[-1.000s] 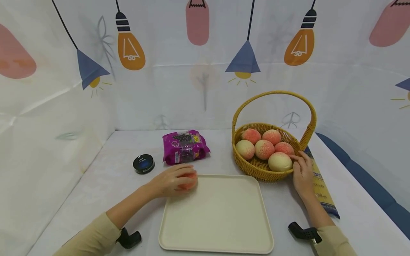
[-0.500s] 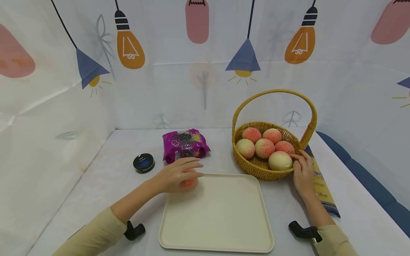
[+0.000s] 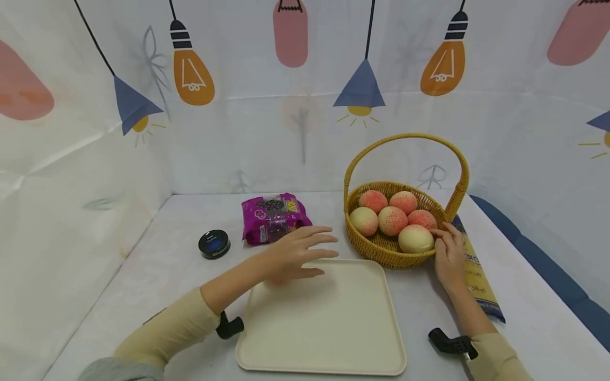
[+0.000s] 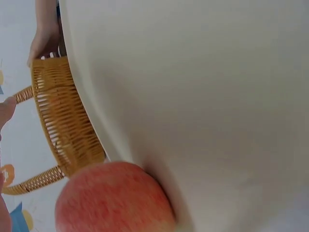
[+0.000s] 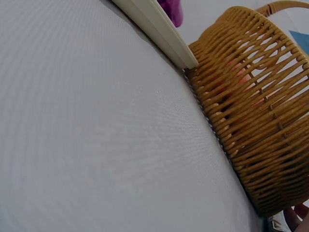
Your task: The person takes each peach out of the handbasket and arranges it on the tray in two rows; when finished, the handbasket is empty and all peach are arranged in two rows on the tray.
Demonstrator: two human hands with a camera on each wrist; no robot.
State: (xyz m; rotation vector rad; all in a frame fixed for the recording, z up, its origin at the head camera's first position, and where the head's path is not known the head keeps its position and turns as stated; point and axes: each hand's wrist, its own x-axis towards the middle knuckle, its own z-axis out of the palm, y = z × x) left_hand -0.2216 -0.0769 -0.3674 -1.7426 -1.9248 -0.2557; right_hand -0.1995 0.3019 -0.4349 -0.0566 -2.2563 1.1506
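My left hand [image 3: 300, 253] hovers over the far left part of the beige tray [image 3: 324, 328], fingers spread and holding nothing. A pinkish-red peach [image 4: 113, 198] lies at the tray's edge in the left wrist view; in the head view the hand hides it. At the right, my right hand [image 3: 450, 259] grips the near right rim of a wicker basket [image 3: 388, 258]. Inside the basket are several peaches, some pink-red like the peach [image 3: 393, 220] in the middle, some pale like the peach [image 3: 416, 239] close to my right fingers.
A purple grape-print packet [image 3: 274, 219] lies behind the tray. To its left sits a flat black tuna tin [image 3: 214, 244]. A yellow and blue packet [image 3: 481, 286] lies beside and partly beneath the right forearm. The basket's tall handle [image 3: 405, 136] arches above it.
My left hand has let go of the peach at the tray's far left corner, opened its fingers and moved right towards the basket. The right hand has stayed at the basket's rim.
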